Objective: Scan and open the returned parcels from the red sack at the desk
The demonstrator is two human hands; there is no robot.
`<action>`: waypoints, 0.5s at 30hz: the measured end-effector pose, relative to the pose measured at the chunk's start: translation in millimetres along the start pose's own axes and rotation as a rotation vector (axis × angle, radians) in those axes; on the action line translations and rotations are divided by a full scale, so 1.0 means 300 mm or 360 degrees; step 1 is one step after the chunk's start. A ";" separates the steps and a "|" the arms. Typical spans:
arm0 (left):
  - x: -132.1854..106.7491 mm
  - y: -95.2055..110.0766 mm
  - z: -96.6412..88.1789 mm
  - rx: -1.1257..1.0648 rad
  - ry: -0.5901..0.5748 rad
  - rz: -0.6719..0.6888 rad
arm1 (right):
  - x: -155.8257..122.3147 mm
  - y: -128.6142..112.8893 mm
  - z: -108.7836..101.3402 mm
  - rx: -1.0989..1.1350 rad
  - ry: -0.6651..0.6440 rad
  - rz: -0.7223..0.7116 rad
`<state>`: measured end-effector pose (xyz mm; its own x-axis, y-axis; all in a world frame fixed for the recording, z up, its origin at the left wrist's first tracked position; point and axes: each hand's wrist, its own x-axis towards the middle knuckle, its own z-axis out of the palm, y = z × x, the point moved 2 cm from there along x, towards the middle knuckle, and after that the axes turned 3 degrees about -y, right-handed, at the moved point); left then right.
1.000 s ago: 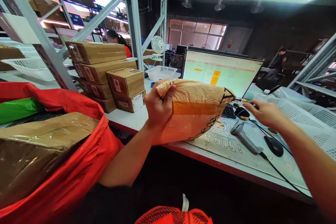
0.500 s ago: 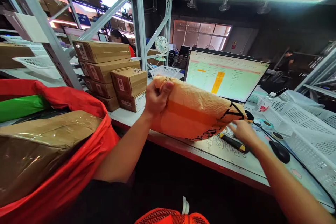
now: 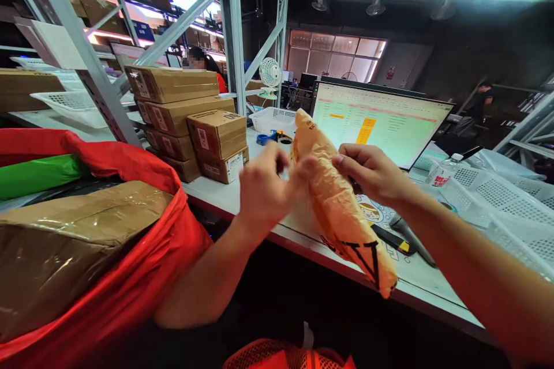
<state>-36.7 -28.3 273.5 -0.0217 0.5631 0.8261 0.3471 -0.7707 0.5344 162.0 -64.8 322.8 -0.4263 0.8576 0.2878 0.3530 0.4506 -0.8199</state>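
Beside a red sack (image 3: 190, 230) and stacked cartons (image 3: 173, 121), your left hand (image 3: 270, 184), blurring, is meeting an orange bag (image 3: 335, 202); whether it is gripping cannot be told. The bag is slanting across the desk's (image 3: 208, 189) front edge. Your right hand (image 3: 374, 172) is pinching its upper right side, while a cutter (image 3: 392, 237) is lying below.

From far away, I see the package (image 3: 335, 190) has a thin, crinkly skin like plastic, a bit shiny. Left of the package, the boxes (image 3: 216, 134) look like dull cardboard. Farther left of it, the big parcel (image 3: 82, 225) looks glossy, and I can't tell if its wrinkly sack (image 3: 190, 236) is cloth or plastic. Right of the package, the baskets (image 3: 489, 190) look like hard plastic.
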 end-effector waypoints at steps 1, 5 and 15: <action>-0.032 0.018 -0.008 -0.0046 -0.0266 -0.0095 | -0.005 0.014 0.025 0.0046 0.0062 -0.0031; -0.094 0.056 -0.016 -0.0519 -0.0966 -0.0374 | -0.022 0.034 0.105 0.0069 0.0151 -0.0137; -0.133 0.068 -0.037 -0.0659 -0.0848 -0.0330 | -0.093 -0.012 0.070 -0.1450 0.0635 -0.0355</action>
<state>-39.1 -69.7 253.5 0.4498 0.6985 0.5566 -0.0022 -0.6224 0.7827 155.2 -95.6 307.4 -0.3101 0.6759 0.6686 0.8702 0.4850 -0.0866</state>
